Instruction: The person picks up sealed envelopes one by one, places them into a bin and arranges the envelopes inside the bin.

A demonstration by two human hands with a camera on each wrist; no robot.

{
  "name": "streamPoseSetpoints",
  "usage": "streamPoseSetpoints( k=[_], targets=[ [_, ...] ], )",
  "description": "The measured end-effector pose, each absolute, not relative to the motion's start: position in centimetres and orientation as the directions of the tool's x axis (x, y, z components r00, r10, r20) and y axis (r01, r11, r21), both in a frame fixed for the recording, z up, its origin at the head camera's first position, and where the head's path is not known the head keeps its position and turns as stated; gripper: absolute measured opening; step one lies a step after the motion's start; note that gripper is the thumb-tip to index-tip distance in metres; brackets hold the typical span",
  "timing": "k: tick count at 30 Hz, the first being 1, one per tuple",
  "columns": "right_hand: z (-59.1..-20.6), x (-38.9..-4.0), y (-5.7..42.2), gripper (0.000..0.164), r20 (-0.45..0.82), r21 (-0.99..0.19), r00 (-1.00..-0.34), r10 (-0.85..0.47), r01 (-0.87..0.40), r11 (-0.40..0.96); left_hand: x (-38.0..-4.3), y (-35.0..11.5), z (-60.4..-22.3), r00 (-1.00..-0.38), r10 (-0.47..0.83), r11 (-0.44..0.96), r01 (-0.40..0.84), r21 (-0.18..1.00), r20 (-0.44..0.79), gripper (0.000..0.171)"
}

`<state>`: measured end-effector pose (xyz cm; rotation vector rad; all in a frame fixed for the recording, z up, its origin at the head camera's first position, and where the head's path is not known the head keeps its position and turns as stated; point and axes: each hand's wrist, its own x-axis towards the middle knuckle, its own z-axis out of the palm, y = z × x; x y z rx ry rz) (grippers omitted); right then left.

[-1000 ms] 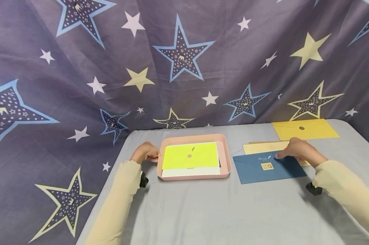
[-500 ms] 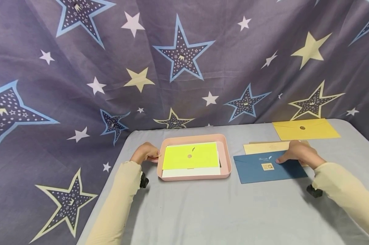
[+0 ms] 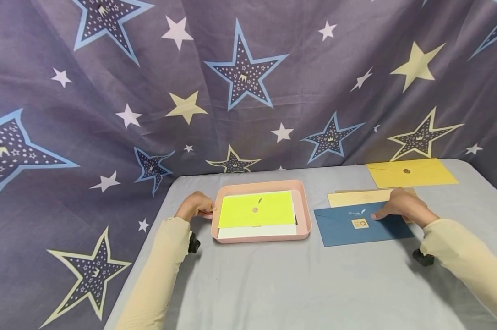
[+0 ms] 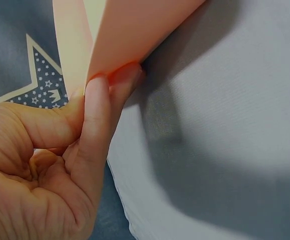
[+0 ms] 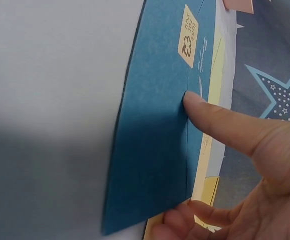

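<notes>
My left hand (image 3: 196, 205) pinches the left wall of a pink tray (image 3: 305, 215) between thumb and fingers. In the left wrist view the thumb (image 4: 59, 125) presses one side of that wall and fingertips the other. A bright yellow-green envelope (image 3: 256, 215) lies in the tray on top of white paper (image 3: 232, 233). My right hand (image 3: 406, 206) holds a blue envelope (image 3: 339, 231) near its right end. In the right wrist view the thumb (image 5: 220, 117) lies on its face while the other fingers (image 5: 177, 220) curl at its edge, partly hidden.
Behind the blue envelope lie a cream envelope (image 3: 343, 199) and a brown one, mostly covered. A yellow envelope (image 3: 429, 176) lies farther back at the right. A grey cloth covers the table (image 3: 273, 284), and a starry curtain (image 3: 199, 137) hangs behind it.
The right hand has shifted slightly, its knuckles a little lower over the blue envelope's right end. The left hand, tray and envelopes stay in place.
</notes>
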<state>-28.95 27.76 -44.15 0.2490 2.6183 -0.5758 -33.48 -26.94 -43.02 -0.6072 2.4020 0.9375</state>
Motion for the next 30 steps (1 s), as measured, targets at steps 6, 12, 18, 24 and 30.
streamPoseSetpoints(
  k=[6,12,18,24,30],
  targets=[
    [-44.1,-28.7,27.8,0.072,-0.448,-0.372,-0.890,0.080,0.267,0.889,-33.6,-26.9,-43.1,-0.781,-0.233,0.672,-0.559,0.485,-0.579,0.005],
    [-43.9,-28.2,27.8,0.081,-0.399,-0.380,-0.912,0.093,0.257,0.889,-33.5,-26.7,-43.1,-0.779,-0.239,0.665,-0.567,0.487,-0.580,0.006],
    [-44.3,-28.0,27.9,0.091,-0.386,-0.382,-0.918,0.092,0.250,0.890,-33.1,-26.7,-42.9,-0.782,-0.213,0.660,-0.557,0.504,-0.586,0.008],
    [-44.5,-28.0,28.1,0.106,-0.416,-0.404,-0.906,0.072,0.255,0.879,-32.9,-26.5,-42.6,-0.785,-0.203,0.660,-0.551,0.511,-0.585,0.009],
    [-44.5,-28.0,28.2,0.115,-0.446,-0.413,-0.894,0.051,0.256,0.874,-33.0,-26.6,-42.6,-0.782,-0.200,0.662,-0.552,0.507,-0.590,0.009]
  ],
)
